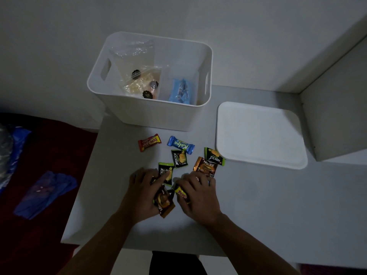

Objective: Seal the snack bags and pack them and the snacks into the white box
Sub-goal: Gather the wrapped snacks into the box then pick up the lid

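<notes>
The white box (139, 114) stands open at the table's far side, holding clear snack bags (142, 82) and a light blue pack (179, 92). Several small snack packets lie loose in front of it: a red one (149, 142), a blue one (180, 144), green-black ones (178, 158) and a brown one (205, 167). My left hand (142, 192) holds a brown packet (163, 203), with its fingers resting on a green-black packet (166, 173). My right hand (197, 192) grips a yellow packet (181, 193).
The box's white lid (260, 133) lies flat to the right of the snacks. A white shelf wall (333, 116) rises at the far right. Left of the table (103, 195) is a red surface with blue cloth (45, 193).
</notes>
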